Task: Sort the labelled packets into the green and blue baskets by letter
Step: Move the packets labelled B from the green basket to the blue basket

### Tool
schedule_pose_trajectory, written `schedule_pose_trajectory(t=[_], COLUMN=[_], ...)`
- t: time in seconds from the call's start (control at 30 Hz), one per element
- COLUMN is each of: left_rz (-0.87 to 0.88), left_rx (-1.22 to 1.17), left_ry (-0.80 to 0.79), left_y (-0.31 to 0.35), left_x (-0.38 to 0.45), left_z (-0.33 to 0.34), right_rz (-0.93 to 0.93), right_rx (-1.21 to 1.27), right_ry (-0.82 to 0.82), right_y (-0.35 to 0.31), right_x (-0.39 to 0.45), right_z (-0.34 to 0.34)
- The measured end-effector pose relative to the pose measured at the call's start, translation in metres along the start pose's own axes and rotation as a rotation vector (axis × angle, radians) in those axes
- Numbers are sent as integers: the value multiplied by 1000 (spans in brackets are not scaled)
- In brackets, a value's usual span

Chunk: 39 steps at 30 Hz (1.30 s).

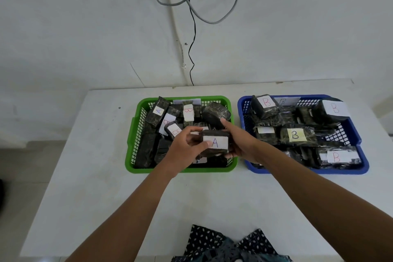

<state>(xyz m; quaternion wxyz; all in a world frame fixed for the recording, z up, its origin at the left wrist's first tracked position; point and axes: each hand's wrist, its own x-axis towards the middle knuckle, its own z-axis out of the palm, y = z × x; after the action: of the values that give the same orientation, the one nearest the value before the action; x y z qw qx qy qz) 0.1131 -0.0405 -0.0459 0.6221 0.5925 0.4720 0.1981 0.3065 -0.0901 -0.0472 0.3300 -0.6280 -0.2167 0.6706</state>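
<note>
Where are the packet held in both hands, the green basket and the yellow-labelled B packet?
held A packet (215,142): head view, on its white label.
green basket (180,169): head view, near rim.
yellow-labelled B packet (295,134): head view, on its label.

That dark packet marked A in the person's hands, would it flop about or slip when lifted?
Probably not floppy: the packet marked A keeps a blocky shape between the left hand and the right hand. Its glossy wrap suggests it could be a bit slippery. Flat sides make rolling unlikely. Its weight can't be judged.
</note>
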Motion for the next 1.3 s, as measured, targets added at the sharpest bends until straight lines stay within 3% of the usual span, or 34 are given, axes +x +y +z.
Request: schedule_pose_trajectory(t=[0.2,0.27,0.37,0.5,0.7,0.9,0.97,1.1,1.2,1.3], left_rz=[-125,-87,69,258,380,361,355,360,353,346], left_rx=[-100,-65,177,429,806,874,875,889,878,833], left_ry=[163,205,342,406,359,296,266,235,192,199], left_y=[-2,-1,-3,-19,-53,-70,-73,-83,-86,-82], left_x=[6,8,8,7,-5,-11,-14,-18,-19,-14], left_z=[5,5,-1,-20,-48,-64,-71,-90,-100,-102], right_rz=[-262,-341,-452,-449,-314,-269,-277,-463,-389,-296], right_rx=[-91,-140,-395,-812,-961,-1314,-1334,-1175,-868,-774], right_ry=[74,119,302,339,320,347,371,456,459,453], right_y=[0,-1,-2,5,15,19,19,15,9,4], right_x=[-2,0,4,3,9,15,15,17,28,41], right_z=[-6,-7,-14,-7,17,36,42,64,92,111])
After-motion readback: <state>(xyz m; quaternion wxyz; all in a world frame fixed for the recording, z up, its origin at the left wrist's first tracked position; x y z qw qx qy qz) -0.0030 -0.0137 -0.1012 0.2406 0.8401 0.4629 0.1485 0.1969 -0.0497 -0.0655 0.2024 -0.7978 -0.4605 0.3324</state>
